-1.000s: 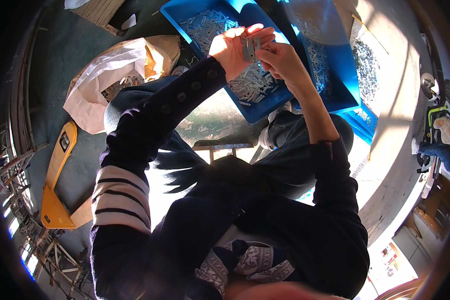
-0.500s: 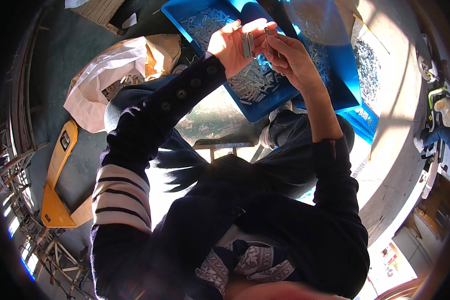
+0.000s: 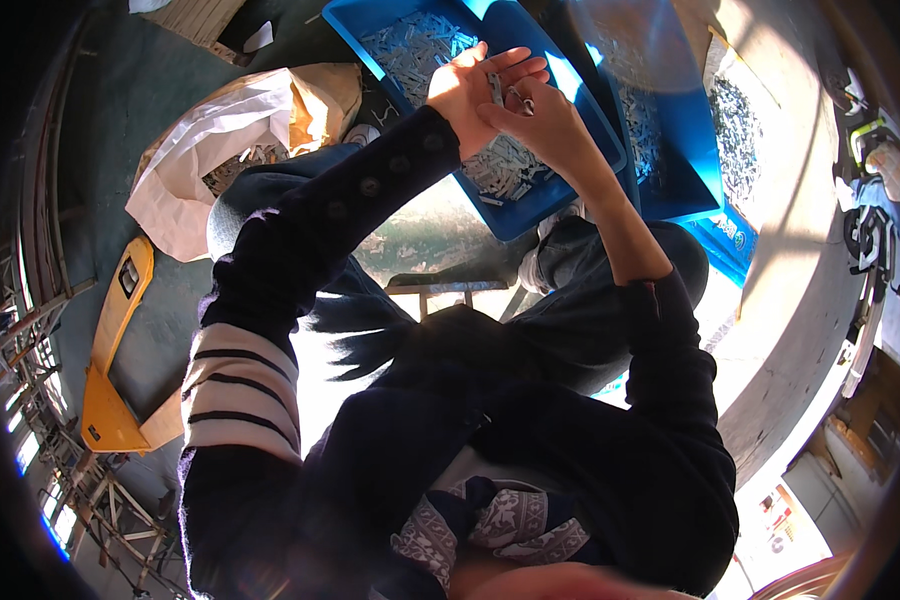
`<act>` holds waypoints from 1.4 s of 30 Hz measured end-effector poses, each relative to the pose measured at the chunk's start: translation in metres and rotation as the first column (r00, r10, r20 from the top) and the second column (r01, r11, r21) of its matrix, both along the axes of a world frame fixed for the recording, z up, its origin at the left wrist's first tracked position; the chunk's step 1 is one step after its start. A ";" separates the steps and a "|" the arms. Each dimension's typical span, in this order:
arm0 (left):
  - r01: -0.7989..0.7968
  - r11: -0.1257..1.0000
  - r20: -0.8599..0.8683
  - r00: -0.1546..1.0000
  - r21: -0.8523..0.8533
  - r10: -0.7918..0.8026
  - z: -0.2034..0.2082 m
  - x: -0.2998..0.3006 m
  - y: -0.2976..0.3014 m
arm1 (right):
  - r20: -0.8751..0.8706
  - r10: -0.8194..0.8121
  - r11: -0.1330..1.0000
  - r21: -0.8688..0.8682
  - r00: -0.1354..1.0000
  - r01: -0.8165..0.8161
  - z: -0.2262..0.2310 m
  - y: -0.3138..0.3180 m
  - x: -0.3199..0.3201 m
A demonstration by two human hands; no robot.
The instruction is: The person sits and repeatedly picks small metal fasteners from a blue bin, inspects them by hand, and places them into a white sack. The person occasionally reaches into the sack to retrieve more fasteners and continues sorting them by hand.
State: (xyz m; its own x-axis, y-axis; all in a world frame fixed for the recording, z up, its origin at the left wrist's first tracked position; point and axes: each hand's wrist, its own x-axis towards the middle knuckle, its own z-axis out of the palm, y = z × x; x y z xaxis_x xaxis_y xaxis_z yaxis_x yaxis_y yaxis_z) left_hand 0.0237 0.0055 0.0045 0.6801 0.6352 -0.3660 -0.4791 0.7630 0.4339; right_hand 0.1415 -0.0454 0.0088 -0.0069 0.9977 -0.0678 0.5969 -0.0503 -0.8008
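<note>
My left hand point(image 3: 460, 97) is held palm up over the blue bins, its fingers stretched toward the right. Small flat metal pieces point(image 3: 496, 88) lie on it near the base of the fingers. My right hand point(image 3: 548, 128) reaches over that palm, thumb and fingers bent in a pinch at the metal pieces; its fingertips partly cover them. Beneath both hands is a blue plastic bin point(image 3: 536, 212) with many loose metal strips point(image 3: 508, 168) in it. The exact kind of these pieces is too small to make out.
A second blue bin point(image 3: 698, 150) with similar pieces stands to the right. At the left is an open paper sack point(image 3: 175, 200) holding small parts, with a yellow pallet-truck-like frame point(image 3: 110, 340) nearer me. Another heap of pieces point(image 3: 736, 140) lies far right. My knees flank a small stool point(image 3: 445, 287).
My right hand has moved left, from beside my left fingers onto the left palm. The metal piece it held upright is now down among the pieces there.
</note>
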 end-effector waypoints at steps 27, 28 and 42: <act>0.087 0.947 -0.079 0.995 0.310 -0.065 -0.007 -0.002 0.019 | -0.708 -0.350 0.936 -0.247 0.614 0.249 0.016 0.015 0.023; 0.184 0.951 -0.200 0.970 0.247 -0.136 -0.006 -0.002 0.016 | -0.694 -0.384 0.923 -0.272 0.609 0.272 0.017 0.016 0.026; 0.680 0.652 -0.610 0.684 0.336 -0.399 0.003 0.012 0.011 | -0.487 -0.709 0.566 0.039 0.510 0.823 0.037 0.016 0.150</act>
State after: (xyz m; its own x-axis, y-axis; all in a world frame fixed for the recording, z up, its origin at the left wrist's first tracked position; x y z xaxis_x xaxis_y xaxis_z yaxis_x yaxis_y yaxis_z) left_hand 0.0360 0.0166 0.0078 0.8008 0.3786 -0.4640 0.3053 0.4085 0.8602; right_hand 0.2918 -0.0291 0.0460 0.8012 0.5982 -0.0165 0.0647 -0.1139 -0.9914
